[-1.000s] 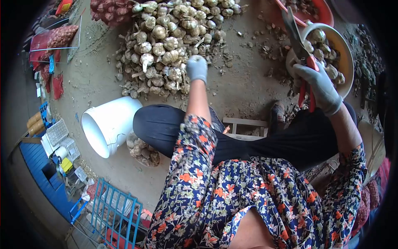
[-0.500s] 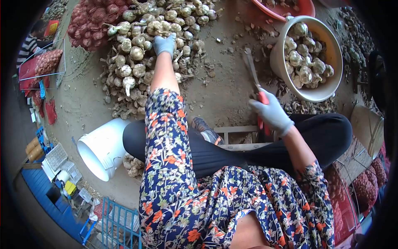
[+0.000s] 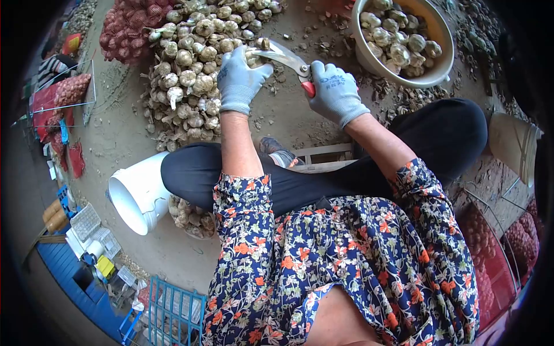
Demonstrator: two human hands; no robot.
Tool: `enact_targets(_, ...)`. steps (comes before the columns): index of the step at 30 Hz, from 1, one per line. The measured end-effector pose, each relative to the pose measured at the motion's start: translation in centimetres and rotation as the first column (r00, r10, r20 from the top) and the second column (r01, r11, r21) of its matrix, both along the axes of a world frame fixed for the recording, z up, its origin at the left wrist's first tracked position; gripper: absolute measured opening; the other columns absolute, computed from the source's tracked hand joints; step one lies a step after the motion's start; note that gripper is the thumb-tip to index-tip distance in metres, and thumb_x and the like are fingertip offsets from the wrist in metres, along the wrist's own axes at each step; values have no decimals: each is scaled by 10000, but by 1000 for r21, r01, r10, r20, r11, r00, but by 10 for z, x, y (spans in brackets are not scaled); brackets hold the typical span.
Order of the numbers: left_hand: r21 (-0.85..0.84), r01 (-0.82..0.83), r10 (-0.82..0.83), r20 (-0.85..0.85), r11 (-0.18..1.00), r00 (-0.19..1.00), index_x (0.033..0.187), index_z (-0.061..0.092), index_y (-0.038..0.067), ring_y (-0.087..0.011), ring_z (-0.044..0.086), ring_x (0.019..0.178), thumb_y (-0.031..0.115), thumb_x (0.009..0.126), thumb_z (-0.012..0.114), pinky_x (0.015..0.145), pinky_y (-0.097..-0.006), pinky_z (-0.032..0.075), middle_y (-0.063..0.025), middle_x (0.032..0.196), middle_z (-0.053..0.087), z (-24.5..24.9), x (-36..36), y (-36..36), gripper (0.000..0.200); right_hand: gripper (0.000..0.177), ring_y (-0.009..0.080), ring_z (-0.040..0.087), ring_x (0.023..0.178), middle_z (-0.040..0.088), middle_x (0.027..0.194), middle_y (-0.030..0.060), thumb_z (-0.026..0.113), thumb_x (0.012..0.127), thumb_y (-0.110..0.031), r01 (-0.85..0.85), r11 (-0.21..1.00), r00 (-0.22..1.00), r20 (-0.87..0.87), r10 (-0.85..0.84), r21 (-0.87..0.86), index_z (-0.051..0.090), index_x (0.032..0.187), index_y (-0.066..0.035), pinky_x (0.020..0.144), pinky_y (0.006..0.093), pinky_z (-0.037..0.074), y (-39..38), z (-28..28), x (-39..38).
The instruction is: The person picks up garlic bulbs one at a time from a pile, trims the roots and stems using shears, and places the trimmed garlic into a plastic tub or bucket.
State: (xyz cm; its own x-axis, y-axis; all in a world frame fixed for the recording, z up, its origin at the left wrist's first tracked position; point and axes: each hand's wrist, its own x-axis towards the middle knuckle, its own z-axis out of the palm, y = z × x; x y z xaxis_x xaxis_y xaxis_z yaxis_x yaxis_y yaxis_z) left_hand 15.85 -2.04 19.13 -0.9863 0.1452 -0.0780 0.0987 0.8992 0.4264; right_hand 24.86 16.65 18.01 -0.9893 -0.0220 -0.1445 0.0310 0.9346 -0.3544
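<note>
My left hand [image 3: 239, 81], in a grey-blue glove, is closed around a garlic bulb [image 3: 254, 60], mostly hidden by the fingers. Gripped in my gloved right hand [image 3: 336, 94] is a pair of pruning shears [image 3: 289, 58] with red handles. Their metal blades reach left to the garlic's stem, close to my left fingers. Whether the blades are fully closed cannot be made out. Beyond and left of my left hand spreads a heap of garlic [image 3: 187, 72] with dry stems. A pale bucket [image 3: 411, 82] holding garlic bulbs stands beyond my right hand.
A white bucket [image 3: 140, 193] lies tipped by my left knee, with more garlic [image 3: 190, 218] beside it. Red mesh sacks [image 3: 124, 34] sit at the far left. A blue crate [image 3: 176, 314] is at lower left. Another person [image 3: 55, 66] is at the left edge.
My left hand has come back from the heap with a garlic bulb. My right hand has raised the shears and swung the blades left to meet it. The view has shifted.
</note>
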Motion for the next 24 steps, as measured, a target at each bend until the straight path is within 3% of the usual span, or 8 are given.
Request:
enact_targets(4, -103, -3, 0, -29, 995, 1000, 1131, 601, 87, -324, 616, 940, 364, 604, 786, 803, -408, 514, -198, 1070, 585, 17, 24, 2, 624, 331, 374, 648, 817, 628, 849, 219, 570, 870, -315, -2, 995, 993, 113, 13, -101, 504, 1020, -27, 734, 467, 503, 1, 4, 19)
enact_targets(8, 181, -29, 61, -173, 983, 983, 1147, 569, 59, -271, 631, 886, 219, 661, 788, 797, -368, 524, -159, 1057, 595, -20, 18, -12, 556, 326, 407, 641, 842, 635, 834, 277, 537, 871, -284, 153, 913, 972, 224, -71, -378, 553, 954, 32, 754, 436, 502, 8, -17, 14)
enact_targets(10, 915, -89, 5, 95, 393, 995, 1198, 510, 31, -198, 629, 903, 57, 733, 729, 812, -319, 528, -114, 1088, 598, -22, 22, -14, 514, 307, 348, 639, 730, 638, 767, 217, 579, 857, -290, 161, 812, 971, 237, -29, -561, 571, 932, 8, 694, 379, 504, 17, -30, 17)
enact_targets(12, 989, -140, -215, 145, 38, 966, 1248, 471, 33, -169, 611, 979, -52, 759, 673, 887, -310, 507, -84, 1140, 592, -22, 24, -17, 536, 259, 196, 592, 641, 609, 708, 83, 614, 876, -288, 532, 378, 808, 587, 38, -757, 588, 938, -38, 636, 315, 499, 16, -32, 12)
enact_targets(16, 946, -181, -324, 87, -270, 942, 1353, 453, 171, -215, 575, 1103, -40, 736, 733, 934, -354, 497, -34, 1235, 567, -31, 39, -7, 710, 218, 89, 549, 678, 597, 765, 5, 618, 906, -288, 545, -41, 834, 537, 127, -838, 597, 970, -81, 635, 258, 471, -2, 6, -3)
enact_targets(19, 981, -184, -338, 151, -67, 929, 1372, 440, 200, -192, 568, 1114, -29, 731, 748, 945, -350, 491, -30, 1269, 550, -40, 33, -6, 747, 296, 96, 557, 644, 597, 794, 18, 665, 876, -285, 514, -293, 856, 507, 104, -806, 585, 1038, -51, 615, 262, 491, -8, 14, -22)
enact_targets(22, 975, -151, -369, 202, 161, 907, 1386, 407, 143, -185, 564, 1111, -15, 742, 744, 965, -327, 468, -49, 1255, 552, -18, 31, -3, 743, 417, 141, 600, 734, 623, 904, 55, 705, 832, -338, 449, -70, 888, 436, 148, -891, 564, 1074, -29, 668, 310, 509, -5, -7, -27)
enact_targets(24, 782, -35, -330, 302, 623, 894, 1388, 370, 53, -203, 564, 1112, 10, 730, 735, 969, -317, 450, -106, 1239, 555, 11, 31, 3, 753, 560, 225, 628, 838, 641, 987, 120, 743, 774, -395, 155, 388, 986, 121, -110, -909, 541, 1105, 9, 761, 360, 507, -8, -18, -27)
